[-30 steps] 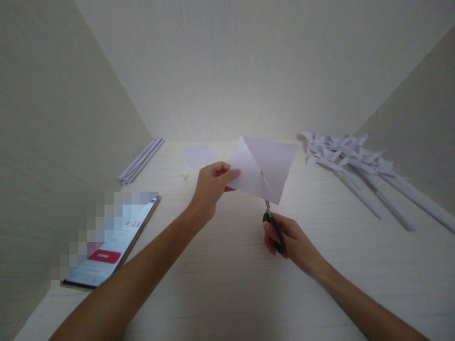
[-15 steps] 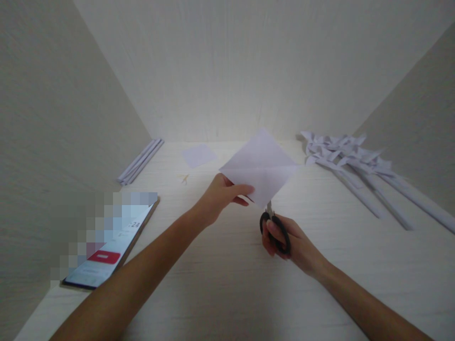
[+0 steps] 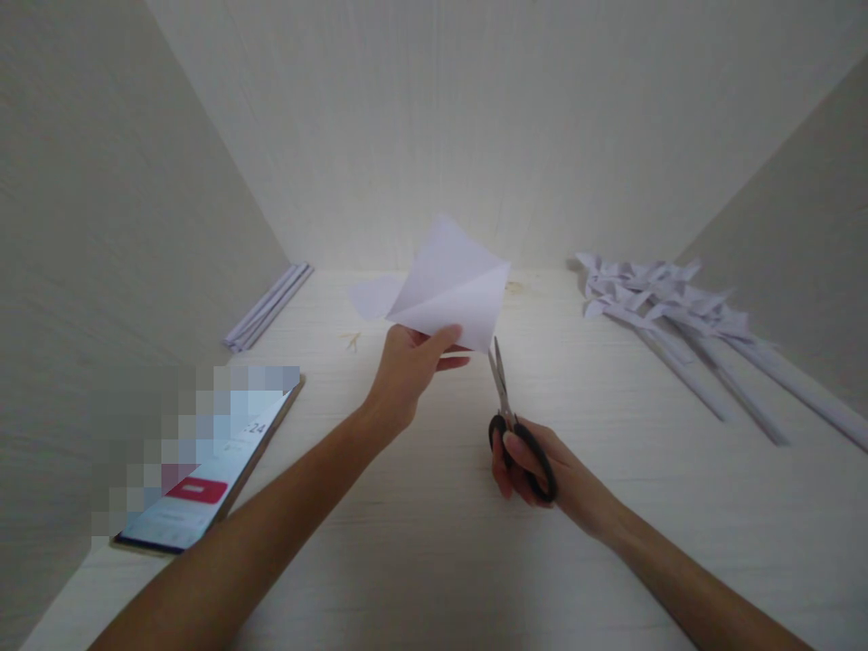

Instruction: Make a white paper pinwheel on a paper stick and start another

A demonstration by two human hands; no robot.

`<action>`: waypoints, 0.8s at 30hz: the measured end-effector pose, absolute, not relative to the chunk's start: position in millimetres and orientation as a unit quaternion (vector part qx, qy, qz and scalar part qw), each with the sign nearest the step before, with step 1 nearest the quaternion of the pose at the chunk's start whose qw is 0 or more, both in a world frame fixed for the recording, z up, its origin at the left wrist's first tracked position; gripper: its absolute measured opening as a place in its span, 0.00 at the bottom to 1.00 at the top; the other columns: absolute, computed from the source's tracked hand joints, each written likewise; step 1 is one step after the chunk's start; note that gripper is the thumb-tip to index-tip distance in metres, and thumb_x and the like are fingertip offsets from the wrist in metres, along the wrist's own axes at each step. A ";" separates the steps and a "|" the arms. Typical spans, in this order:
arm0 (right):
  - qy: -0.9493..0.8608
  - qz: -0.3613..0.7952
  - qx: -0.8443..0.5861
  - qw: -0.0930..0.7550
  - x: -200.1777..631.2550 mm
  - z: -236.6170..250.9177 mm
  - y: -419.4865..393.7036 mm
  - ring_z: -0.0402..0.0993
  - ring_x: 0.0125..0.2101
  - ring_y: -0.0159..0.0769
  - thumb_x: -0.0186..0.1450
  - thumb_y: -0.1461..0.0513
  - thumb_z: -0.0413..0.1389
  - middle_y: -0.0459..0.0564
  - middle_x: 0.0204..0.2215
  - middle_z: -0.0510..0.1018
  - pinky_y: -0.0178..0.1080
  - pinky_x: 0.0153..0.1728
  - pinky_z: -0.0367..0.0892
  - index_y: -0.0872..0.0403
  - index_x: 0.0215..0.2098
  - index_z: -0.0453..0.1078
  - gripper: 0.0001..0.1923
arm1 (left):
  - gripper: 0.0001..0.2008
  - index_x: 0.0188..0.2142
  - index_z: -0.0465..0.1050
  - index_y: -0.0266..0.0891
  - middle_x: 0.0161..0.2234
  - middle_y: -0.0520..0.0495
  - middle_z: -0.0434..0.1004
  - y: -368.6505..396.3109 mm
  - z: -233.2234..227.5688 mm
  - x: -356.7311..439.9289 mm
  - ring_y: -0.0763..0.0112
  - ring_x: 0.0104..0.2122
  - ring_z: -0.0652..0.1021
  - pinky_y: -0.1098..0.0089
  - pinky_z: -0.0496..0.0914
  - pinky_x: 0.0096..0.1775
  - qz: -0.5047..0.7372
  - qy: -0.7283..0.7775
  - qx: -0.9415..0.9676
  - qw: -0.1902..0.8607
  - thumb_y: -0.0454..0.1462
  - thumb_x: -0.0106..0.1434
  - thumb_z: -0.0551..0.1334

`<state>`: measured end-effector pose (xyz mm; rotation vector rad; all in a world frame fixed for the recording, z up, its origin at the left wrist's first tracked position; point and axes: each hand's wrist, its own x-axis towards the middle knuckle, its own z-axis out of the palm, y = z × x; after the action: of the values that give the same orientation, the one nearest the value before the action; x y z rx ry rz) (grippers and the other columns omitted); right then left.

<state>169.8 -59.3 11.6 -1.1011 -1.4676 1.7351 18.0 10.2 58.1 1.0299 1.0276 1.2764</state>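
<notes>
While our left hand (image 3: 409, 362) pinches the lower edge of a creased square of white paper (image 3: 453, 285) and holds it tilted up above the counter (image 3: 434, 542), our right hand (image 3: 535, 461) is closed through the black loops of a pair of scissors (image 3: 507, 398), whose blades point up toward the sheet's bottom corner and look nearly closed, just short of the paper. From the head view, we judge this to be the cutting stage: the sheet is folded along its diagonals and the blades stand lined up with one corner. A next cut would call for opening the blades, seating the corner between them, and following the crease without running through the centre. Off to the right lies a pile of finished paper pinwheels (image 3: 651, 289) on rolled sticks; at the far left, a few spare rolled paper sticks (image 3: 268, 307); a phone (image 3: 203, 479) rests near our left forearm.
</notes>
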 end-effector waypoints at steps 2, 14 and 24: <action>-0.563 0.644 -0.423 0.297 169.8 12.2 -59.7 0.53 0.13 0.22 0.58 0.46 0.46 0.43 0.16 0.65 0.28 0.11 0.46 0.55 0.25 0.56 0.20 | 0.11 0.32 0.71 0.32 0.28 0.46 0.76 9.8 57.7 18.6 0.71 0.25 0.76 0.71 0.72 0.28 0.535 0.440 0.438 0.573 0.35 0.47 0.61; -0.593 0.589 -0.469 0.286 167.9 19.6 -62.1 0.55 0.15 0.23 0.59 0.48 0.46 0.42 0.15 0.62 0.29 0.14 0.48 0.55 0.21 0.56 0.20 | 0.11 0.32 0.70 0.32 0.29 0.46 0.76 6.7 59.6 20.8 0.72 0.26 0.76 0.73 0.73 0.28 0.521 0.452 0.446 0.571 0.33 0.47 0.61; -0.592 0.581 -0.482 0.283 165.5 22.0 -60.8 0.55 0.15 0.24 0.58 0.48 0.47 0.42 0.15 0.62 0.30 0.14 0.49 0.55 0.21 0.56 0.19 | 0.10 0.31 0.71 0.32 0.27 0.47 0.76 6.9 58.2 20.2 0.72 0.26 0.75 0.73 0.72 0.27 0.519 0.446 0.449 0.575 0.33 0.46 0.61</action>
<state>165.5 -60.8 22.0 -1.2915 -1.5843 1.5547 20.2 6.9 58.2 1.0513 1.0439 1.2146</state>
